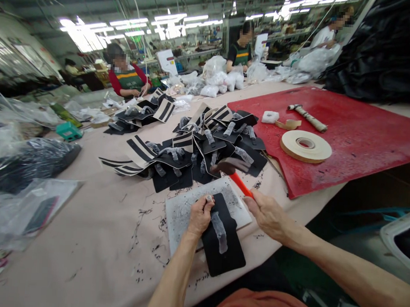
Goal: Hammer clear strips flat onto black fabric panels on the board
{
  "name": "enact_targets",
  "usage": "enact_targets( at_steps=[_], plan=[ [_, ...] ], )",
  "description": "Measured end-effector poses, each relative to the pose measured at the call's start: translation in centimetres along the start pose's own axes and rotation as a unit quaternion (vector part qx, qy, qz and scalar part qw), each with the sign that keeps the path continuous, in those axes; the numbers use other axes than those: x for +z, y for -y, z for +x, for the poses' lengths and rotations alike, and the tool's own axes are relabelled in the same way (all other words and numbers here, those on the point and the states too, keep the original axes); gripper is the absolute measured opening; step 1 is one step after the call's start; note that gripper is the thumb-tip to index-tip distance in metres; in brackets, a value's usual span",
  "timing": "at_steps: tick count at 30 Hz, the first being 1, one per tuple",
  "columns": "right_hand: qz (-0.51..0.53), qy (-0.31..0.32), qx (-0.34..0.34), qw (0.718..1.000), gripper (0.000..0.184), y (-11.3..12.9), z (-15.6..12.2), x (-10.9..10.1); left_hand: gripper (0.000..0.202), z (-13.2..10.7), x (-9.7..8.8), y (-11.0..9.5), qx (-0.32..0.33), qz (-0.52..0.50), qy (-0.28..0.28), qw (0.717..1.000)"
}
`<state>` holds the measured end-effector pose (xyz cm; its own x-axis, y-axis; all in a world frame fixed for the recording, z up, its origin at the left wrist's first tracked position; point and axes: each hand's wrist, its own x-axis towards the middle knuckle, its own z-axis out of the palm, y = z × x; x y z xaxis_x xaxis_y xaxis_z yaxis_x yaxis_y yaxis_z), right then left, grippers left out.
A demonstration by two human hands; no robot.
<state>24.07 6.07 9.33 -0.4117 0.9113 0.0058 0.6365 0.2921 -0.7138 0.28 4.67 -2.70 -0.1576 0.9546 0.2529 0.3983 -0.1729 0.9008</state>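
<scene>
My right hand (268,217) grips the orange handle of a hammer (230,165), its dark head raised above the work. My left hand (201,216) is closed around an upright punch (209,198); only the round, pale top end shows above the fist. Beneath that hand lies a black flat panel (223,258) with a strip of plastic-wrapped material down its middle. The panel rests partly on a white board (178,224) strewn with small black bits, and its lower part reaches over the board's near edge. The punch's tip is hidden by my fingers.
Beyond the board, similar black panels with striped backs are heaped (177,154). To the right, a red mat (355,128) carries a tape roll (306,146) and a wrapped tool (307,118). Plastic bags (31,159) lie left. Co-workers sit across the table.
</scene>
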Motion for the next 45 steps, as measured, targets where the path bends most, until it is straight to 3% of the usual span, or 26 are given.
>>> enact_targets(
  at_steps=[3,5,10,12,15,16,17,20,22,27,30,33,36,39,41,43,45],
  plan=[
    [-0.172,0.089,-0.069,0.979,0.024,0.9,0.3,-0.6,0.017,0.1,-0.1,-0.1,0.014,0.028,0.008,0.999],
    [-0.202,0.12,-0.08,0.969,0.024,1.7,0.8,-1.5,0.017,0.1,-0.1,-0.3,0.017,0.036,0.01,0.999],
    [-0.121,-0.043,-0.06,0.99,0.032,3.7,1.2,-2.2,0.018,0.0,-0.1,-0.4,0.022,0.008,0.006,1.0],
    [-0.141,0.003,-0.05,0.989,0.029,3.3,0.9,-1.7,0.018,0.0,-0.1,-0.4,0.019,0.013,0.008,1.0],
    [-0.216,0.144,-0.062,0.964,0.021,2.7,0.8,-1.6,0.017,0.0,-0.2,-0.5,0.016,0.026,0.016,0.999],
    [-0.221,0.15,-0.07,0.961,0.021,2.8,0.8,-1.9,0.018,0.0,-0.2,-0.5,0.015,0.027,0.018,0.999],
    [-0.212,0.126,-0.078,0.966,0.023,3.1,0.9,-2.3,0.018,0.0,-0.3,-0.5,0.014,0.024,0.019,0.999],
    [-0.14,-0.024,-0.068,0.987,0.036,4.2,1.1,-3.0,0.019,-0.1,-0.2,-0.4,0.011,0.009,0.017,1.0],
    [-0.116,-0.045,-0.051,0.991,0.039,4.1,1.0,-2.5,0.019,-0.1,-0.3,-0.3,0.009,0.01,0.017,1.0],
    [-0.17,0.125,-0.046,0.976,0.019,0.6,0.4,-0.7,0.019,-0.2,-0.3,-0.2,0.007,0.034,0.028,0.999],
    [-0.144,0.131,-0.016,0.981,0.025,-1.6,0.4,-1.4,0.018,-0.3,-0.4,-0.5,0.002,0.024,0.024,0.999],
    [-0.071,0.142,0.114,0.981,0.036,-4.2,0.7,-2.1,0.018,-0.2,-0.4,-0.8,-0.016,-0.004,0.017,1.0],
    [-0.137,0.11,0.193,0.965,0.035,-7.3,1.2,-1.7,0.021,-0.2,-0.3,-1.0,-0.038,-0.026,0.011,0.999],
    [-0.249,0.027,0.145,0.957,0.019,-8.2,1.5,-0.2,0.029,-0.2,-0.4,-1.1,-0.049,-0.036,0.011,0.998],
    [-0.251,-0.006,0.077,0.965,0.02,-6.8,1.5,1.5,0.029,-0.2,-0.5,-1.1,-0.052,-0.032,0.011,0.998],
    [-0.207,0.017,-0.032,0.978,0.025,-4.5,1.4,3.9,0.025,-0.1,-0.7,-1.1,-0.054,-0.018,0.009,0.998],
    [-0.16,0.082,-0.126,0.976,0.032,-2.1,1.3,6.6,0.022,-0.1,-0.8,-1.1,-0.055,0.001,0.006,0.998]
  ],
)
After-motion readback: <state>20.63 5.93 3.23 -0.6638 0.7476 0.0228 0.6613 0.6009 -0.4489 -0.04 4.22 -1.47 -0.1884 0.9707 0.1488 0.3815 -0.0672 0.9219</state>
